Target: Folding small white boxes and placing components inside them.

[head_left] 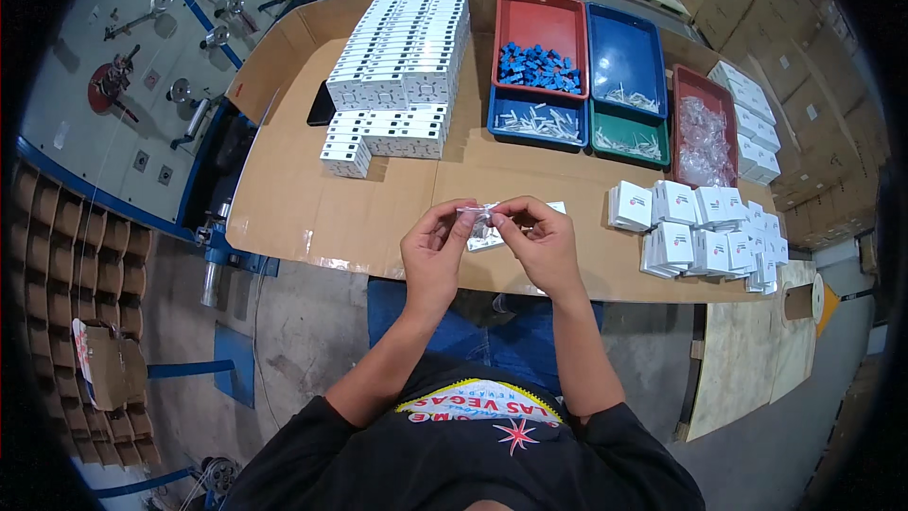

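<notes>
Both my hands meet above the near edge of the cardboard-covered table [312, 199]. Between their thumbs and fingertips is a small clear plastic bag [480, 214]; what it contains, if anything, is too small to make out. My left hand [437, 244] pinches the bag from the left, and my right hand [543, 244] pinches it from the right. Just behind and below the fingers lies a flat white piece [485, 239], mostly covered by my hands. Its right end shows past my right hand.
White boxes [402, 47] are stacked at the far left beside a black phone [322, 104]. A red tray [539, 19] holds blue plugs; blue and green trays hold small white parts. Clear bags fill another red tray [705, 128]. White packets [672, 246] are piled at right.
</notes>
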Motion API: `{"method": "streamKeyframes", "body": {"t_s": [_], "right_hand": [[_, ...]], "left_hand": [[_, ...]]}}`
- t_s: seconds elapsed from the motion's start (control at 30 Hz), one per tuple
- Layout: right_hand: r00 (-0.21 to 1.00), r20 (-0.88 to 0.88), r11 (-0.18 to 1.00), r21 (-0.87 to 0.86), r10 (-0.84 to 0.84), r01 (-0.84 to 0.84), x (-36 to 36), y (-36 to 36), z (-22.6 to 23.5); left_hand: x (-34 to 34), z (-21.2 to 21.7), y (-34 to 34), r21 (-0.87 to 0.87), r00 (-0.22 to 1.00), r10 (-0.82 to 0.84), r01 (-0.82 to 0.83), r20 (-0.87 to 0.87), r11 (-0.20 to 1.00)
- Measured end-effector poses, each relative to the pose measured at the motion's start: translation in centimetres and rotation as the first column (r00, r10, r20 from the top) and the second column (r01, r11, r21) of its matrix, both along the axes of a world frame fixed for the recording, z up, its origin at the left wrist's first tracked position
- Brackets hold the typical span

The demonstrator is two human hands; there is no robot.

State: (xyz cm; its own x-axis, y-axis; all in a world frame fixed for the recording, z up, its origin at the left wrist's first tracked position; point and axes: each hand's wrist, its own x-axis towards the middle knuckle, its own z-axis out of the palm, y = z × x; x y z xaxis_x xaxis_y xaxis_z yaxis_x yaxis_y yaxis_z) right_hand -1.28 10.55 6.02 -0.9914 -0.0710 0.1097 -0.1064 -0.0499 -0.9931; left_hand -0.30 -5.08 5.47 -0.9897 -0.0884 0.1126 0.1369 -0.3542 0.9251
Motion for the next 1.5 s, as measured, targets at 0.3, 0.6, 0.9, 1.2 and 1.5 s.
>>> {"method": "streamKeyframes", "body": {"t_s": [0.3, 0.6, 0.9, 1.2, 1.5], "right_hand": [[1.0, -0.023, 0.995, -0.096, -0.02, 0.018, -0.6, 0.2, -1.4], [0.998, -0.04, 0.998, -0.036, -0.056, 0.054, -1.0, 0.4, -1.7], [0.992, -0.095, 0.996, 0.009, -0.085, 0.086, -1.4, 0.4, -2.8], [0.995, -0.049, 0.996, 0.012, -0.082, 0.083, -1.2, 0.1, -2.2], [0.996, -0.073, 0.997, 0.054, -0.042, 0.046, -1.1, -0.1, -2.3]], "left_hand": [[-0.7, -1.4, -0.1, -0.079, 1.0, 0.008, -0.01, -0.022, 0.997], [-1.1, -1.5, 0.4, -0.048, 0.999, 0.011, -0.013, -0.037, 0.999], [-1.2, -1.8, 0.6, -0.105, 1.0, 0.012, -0.013, -0.008, 0.994], [-1.3, -2.6, 0.2, -0.113, 0.999, 0.013, -0.018, -0.045, 0.993], [-1.2, -2.7, 0.0, -0.107, 0.999, 0.003, -0.007, -0.041, 0.994]]}}
